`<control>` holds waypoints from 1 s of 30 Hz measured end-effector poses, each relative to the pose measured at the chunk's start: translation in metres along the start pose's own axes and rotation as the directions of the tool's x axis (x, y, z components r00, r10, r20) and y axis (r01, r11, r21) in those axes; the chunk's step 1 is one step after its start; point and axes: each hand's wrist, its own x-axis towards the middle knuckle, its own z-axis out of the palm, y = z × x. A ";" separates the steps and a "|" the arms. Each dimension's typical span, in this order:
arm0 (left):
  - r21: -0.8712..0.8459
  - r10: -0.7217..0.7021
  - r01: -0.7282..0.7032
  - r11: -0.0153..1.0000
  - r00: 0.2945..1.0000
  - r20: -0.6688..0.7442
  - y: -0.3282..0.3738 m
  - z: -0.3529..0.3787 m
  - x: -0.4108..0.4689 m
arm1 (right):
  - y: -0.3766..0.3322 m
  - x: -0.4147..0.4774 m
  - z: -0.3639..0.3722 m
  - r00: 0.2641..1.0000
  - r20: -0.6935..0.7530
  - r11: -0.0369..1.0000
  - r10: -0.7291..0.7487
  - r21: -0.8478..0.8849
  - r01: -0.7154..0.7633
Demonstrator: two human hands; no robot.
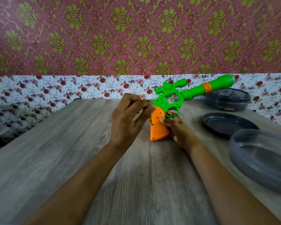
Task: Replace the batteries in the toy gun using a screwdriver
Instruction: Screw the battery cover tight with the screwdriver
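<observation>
I cannot read any writing or brand on the toy gun (177, 101). It is smooth plastic: a green body with a small scope on top, a clear window in the side, an orange ring on the long round barrel, and an orange grip standing with its base on the grey wood-grain counter (55, 159). My right hand (177, 127) is closed around the grip, thumb on its side. My left hand (128, 117) has its fingers curled near the back of the gun; I cannot tell what it pinches. At the right lie round dark plastic dishes (225, 124).
</observation>
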 end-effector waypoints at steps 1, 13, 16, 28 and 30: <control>0.007 0.004 -0.004 1.000 1.000 -0.007 0.000 0.000 0.001 | 0.000 0.000 -0.001 1.000 -0.003 1.000 0.004 -0.003 -0.004; 0.029 0.055 -0.059 0.998 0.991 0.125 -0.006 0.006 -0.006 | 0.000 -0.001 0.000 0.999 0.047 1.000 -0.012 -0.021 0.013; 0.002 0.062 -0.062 0.998 0.994 0.086 -0.005 0.006 -0.005 | -0.001 -0.002 0.001 0.997 0.071 1.000 -0.010 -0.019 0.012; 0.026 0.062 -0.063 0.998 0.997 0.038 0.003 0.001 -0.001 | -0.001 -0.002 0.004 0.997 0.079 1.000 -0.024 -0.001 0.024; 0.036 0.056 -0.056 0.998 0.998 0.001 0.003 -0.001 0.000 | -0.002 -0.002 0.004 0.997 0.080 1.000 -0.020 -0.017 0.021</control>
